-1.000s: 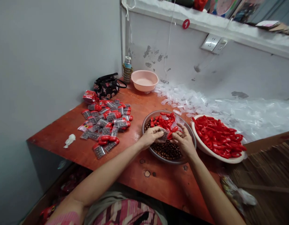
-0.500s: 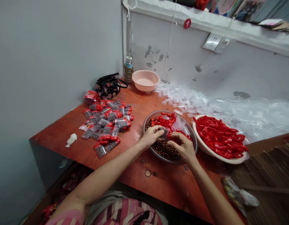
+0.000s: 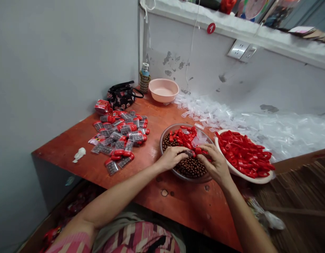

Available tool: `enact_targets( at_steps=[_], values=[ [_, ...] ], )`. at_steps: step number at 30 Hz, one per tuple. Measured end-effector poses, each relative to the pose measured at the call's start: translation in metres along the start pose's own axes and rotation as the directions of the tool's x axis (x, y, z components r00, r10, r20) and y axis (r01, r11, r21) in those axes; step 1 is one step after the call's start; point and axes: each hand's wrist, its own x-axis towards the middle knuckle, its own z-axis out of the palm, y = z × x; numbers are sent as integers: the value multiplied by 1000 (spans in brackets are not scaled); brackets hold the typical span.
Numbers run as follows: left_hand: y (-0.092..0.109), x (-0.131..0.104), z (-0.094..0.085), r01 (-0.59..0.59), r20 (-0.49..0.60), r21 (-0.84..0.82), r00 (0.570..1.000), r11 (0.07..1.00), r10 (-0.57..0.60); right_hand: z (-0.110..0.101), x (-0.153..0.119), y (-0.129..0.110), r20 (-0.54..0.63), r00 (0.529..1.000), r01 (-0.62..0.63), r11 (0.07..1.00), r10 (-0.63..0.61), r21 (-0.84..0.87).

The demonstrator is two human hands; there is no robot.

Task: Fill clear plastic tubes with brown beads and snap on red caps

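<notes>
A red counter [image 3: 159, 114] stands against a grey wall [image 3: 72, 63]. The left hand [image 3: 171, 158] pinches a case [image 3: 189, 153] of dark beads between thumb and fingers, above a grey bowl [image 3: 161, 144]. The right hand [image 3: 216, 161], fingers curled, grips a red cap [image 3: 198, 151] at the case's right end; whether the two are joined is hard to tell. Loose beads [image 3: 191, 169] and more red parts [image 3: 182, 136] fill the bowl. Just beside it, a white bowl [image 3: 247, 178] holds a heap of caps [image 3: 244, 154]. Capped cases [image 3: 120, 136] lie piled to the left, and clear sleeves [image 3: 223, 114] spread along the back.
</notes>
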Motion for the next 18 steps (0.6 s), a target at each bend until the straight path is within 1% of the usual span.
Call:
enact_targets(
  at_steps=[2, 3, 5, 9, 11, 13, 15, 17, 18],
  values=[
    [1, -1, 2, -18, 7, 19, 1000, 1000, 18, 0, 2, -5, 29, 996, 88, 996, -87, -32],
    [1, -2, 2, -22, 2, 25, 1000, 999, 22, 2, 2, -7, 54, 993, 109, 993, -106, -53],
    [1, -3, 3, -22, -17, 32, 1000, 999, 23, 6, 3, -8, 96, 989, 126, 987, -117, -96],
    [0, -6, 4, -26, -56, 73, 998, 997, 30, 12, -1, -5, 125, 984, 148, 972, -127, -182],
    [-2, -8, 6, -36, -59, 108, 997, 994, 42, 13, -4, -4, 143, 978, 183, 951, -152, -247],
    [-4, -9, 7, -56, -43, 153, 997, 987, 64, 12, -6, -5, 170, 965, 244, 922, -200, -302],
    [-6, -11, 7, -90, -16, 187, 995, 978, 95, 10, -7, -6, 219, 945, 303, 904, -244, -301],
    [-6, -12, 7, -120, -2, 179, 993, 976, 122, 9, -8, -8, 259, 925, 342, 908, -280, -241],
    [-6, -13, 6, -125, -2, 162, 992, 979, 127, 9, -8, -8, 258, 921, 349, 914, -293, -207]
  ],
)
